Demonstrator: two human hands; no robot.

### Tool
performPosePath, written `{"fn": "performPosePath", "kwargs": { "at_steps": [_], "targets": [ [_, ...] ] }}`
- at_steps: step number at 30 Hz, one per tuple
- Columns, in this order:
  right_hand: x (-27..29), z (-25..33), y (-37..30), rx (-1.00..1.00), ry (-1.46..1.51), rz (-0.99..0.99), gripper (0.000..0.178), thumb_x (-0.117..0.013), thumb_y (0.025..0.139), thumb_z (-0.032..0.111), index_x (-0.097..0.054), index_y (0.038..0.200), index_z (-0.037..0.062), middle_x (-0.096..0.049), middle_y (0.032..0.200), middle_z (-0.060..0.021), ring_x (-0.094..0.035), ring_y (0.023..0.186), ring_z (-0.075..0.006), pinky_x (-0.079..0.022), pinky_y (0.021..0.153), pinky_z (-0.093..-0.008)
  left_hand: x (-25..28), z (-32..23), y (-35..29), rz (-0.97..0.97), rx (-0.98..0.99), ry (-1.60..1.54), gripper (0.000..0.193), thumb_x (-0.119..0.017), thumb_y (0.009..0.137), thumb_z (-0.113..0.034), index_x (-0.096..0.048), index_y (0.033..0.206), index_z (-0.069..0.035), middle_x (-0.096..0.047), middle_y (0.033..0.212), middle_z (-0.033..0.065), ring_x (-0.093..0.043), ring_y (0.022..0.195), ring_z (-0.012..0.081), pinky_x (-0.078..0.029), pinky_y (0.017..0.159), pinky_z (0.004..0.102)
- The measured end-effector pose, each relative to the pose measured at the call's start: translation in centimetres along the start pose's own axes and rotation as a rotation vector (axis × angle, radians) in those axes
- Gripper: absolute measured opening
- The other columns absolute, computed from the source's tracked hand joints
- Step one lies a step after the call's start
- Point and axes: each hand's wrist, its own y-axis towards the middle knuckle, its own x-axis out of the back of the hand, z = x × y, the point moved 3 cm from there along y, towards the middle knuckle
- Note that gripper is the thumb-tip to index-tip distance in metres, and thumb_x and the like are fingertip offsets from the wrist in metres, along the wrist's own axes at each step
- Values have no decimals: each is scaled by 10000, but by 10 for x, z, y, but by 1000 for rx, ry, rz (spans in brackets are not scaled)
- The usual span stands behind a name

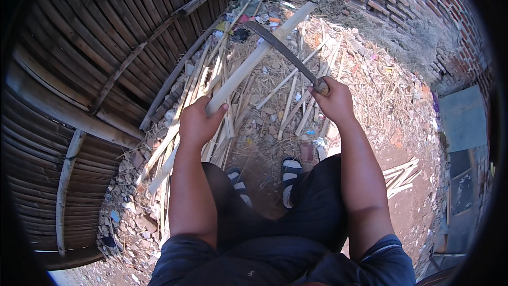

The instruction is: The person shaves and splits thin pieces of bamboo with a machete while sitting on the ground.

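Observation:
My left hand (200, 122) is closed around a long pale strip that looks like split bamboo (241, 70). The strip slants away from me to the upper right, and its lower end passes below my hand. In my right hand (334, 100) is the wooden handle of a sickle (288, 53), gripped with the fingers wrapped round it. The curved dark blade points to the upper left and crosses over the strip; whether its edge touches the strip I cannot tell.
Several pale strips (201, 82) lie on the littered ground under and beyond my hands. A slatted bamboo wall (116, 26) stands at the left, a brick wall (370, 0) at the back. Short cut pieces (400, 176) lie at the right, near a grey panel (464, 119).

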Motion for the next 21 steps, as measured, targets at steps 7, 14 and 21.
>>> {"fn": "performPosePath", "kwargs": {
  "at_steps": [7, 14, 21],
  "targets": [
    [-16, 27, -14, 412, -119, 64, 349, -844, 818, 277, -764, 1113, 107, -762, 904, -159, -742, 890, -398, -581, 802, -511, -4, 0, -2, -32, -28, -33, 536, -852, 888, -463, -756, 1097, 22, -763, 834, 216, -766, 780, 356, -586, 743, 455],
    [-10, 24, -8, 273, -105, 10, 372, -845, 824, 290, -763, 1140, 112, -765, 914, -165, -747, 893, -399, -589, 813, -504, 4, -2, -2, -2, -5, -21, 519, -853, 894, -457, -762, 1071, 22, -747, 781, 199, -755, 723, 297, -568, 706, 424],
    [-3, -4, -2, 88, -41, -36, 403, -828, 874, 356, -756, 1195, 122, -770, 949, -187, -747, 914, -418, -585, 814, -514, -3, 1, 0, -5, -7, -53, 501, -847, 897, -446, -765, 1076, 14, -756, 802, 190, -754, 741, 313, -576, 721, 430]
  ]
}}
